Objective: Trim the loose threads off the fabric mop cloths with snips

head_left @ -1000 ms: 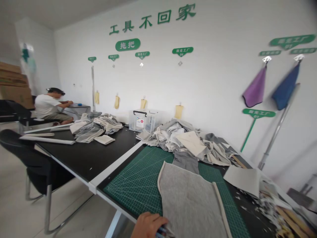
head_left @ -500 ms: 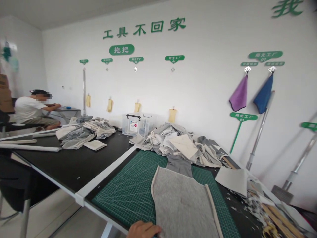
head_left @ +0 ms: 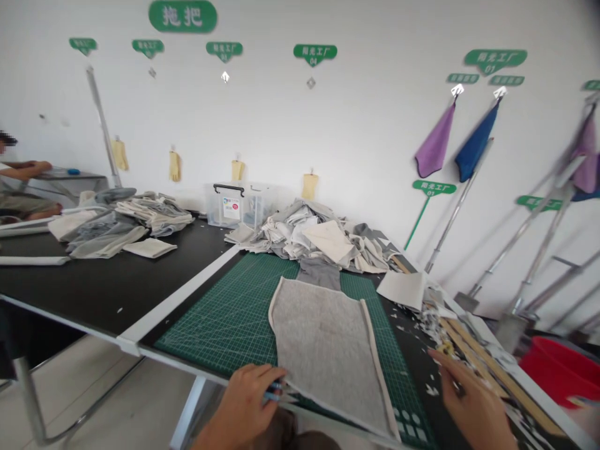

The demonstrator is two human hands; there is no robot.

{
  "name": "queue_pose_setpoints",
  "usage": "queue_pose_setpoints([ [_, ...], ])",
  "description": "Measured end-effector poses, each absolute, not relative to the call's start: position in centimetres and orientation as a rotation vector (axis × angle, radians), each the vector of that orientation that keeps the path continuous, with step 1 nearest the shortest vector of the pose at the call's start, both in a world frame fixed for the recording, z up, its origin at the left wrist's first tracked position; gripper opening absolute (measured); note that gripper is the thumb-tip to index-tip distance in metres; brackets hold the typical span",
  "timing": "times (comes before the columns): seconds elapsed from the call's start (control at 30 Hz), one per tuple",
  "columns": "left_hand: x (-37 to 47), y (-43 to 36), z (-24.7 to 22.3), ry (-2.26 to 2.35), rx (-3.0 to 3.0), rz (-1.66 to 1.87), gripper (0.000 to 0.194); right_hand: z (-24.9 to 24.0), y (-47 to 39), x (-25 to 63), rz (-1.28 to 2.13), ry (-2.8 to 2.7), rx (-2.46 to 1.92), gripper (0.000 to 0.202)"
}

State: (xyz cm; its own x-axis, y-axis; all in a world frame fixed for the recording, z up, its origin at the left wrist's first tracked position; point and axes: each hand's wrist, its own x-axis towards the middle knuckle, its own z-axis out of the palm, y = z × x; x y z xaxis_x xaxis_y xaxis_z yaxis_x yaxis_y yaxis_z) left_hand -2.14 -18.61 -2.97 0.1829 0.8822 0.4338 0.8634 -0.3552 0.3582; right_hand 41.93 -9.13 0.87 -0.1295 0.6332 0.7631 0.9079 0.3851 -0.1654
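A grey cloth piece with pale edges (head_left: 328, 344) lies on the green cutting mat (head_left: 225, 312), its near edge at the table's front. My left hand (head_left: 253, 394) is at that edge, left of the cloth's lower corner, with its fingers closed on a small blue-handled tool (head_left: 274, 395) whose metal tip points right. The tool's exact kind is hard to make out. My right hand (head_left: 475, 400) is over the table's right side, near scraps and wooden strips, fingers apart and nothing visible in them. Under the cloth's far edge a darker grey piece (head_left: 319, 275) shows.
Behind the mat is a heap of grey and white cloths (head_left: 309, 234), with a clear plastic box (head_left: 237, 206) beside it. Another cloth pile (head_left: 107, 225) lies left. Wooden strips (head_left: 501, 369) line the right edge; a red bucket (head_left: 557, 369) stands beyond. A person's arm (head_left: 28, 169) shows far left.
The view has shifted down and right. My right hand has come into view, and my left hand now shows more fully, with the blue-handled tool visible. The grey cloth still lies on the mat.
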Motion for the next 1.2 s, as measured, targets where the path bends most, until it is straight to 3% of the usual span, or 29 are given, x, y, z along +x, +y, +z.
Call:
queue_pose_setpoints([
  [0.33, -3.8, -18.9, -1.9, 1.594, 2.328, 0.685, 0.064, 3.4, -7.9, 29.2, 0.052, -2.049, -1.145, 0.025],
  [0.7, -3.2, -11.3, 5.1, 1.487, 2.332, 0.645, 0.038, 0.4, 0.4, 24.7, 0.543, -1.895, -1.218, 0.026],
  [0.97, -0.2, -2.9, 3.2, 1.333, 2.506, 0.567, 0.033, -2.2, 1.8, 25.9, 0.679, -1.803, -1.230, 0.026],
  [1.2, -0.2, -1.3, 2.4, 1.226, 2.533, 0.641, 0.028, -1.9, 1.5, 25.6, 0.638, -1.853, -1.208, 0.025],
])
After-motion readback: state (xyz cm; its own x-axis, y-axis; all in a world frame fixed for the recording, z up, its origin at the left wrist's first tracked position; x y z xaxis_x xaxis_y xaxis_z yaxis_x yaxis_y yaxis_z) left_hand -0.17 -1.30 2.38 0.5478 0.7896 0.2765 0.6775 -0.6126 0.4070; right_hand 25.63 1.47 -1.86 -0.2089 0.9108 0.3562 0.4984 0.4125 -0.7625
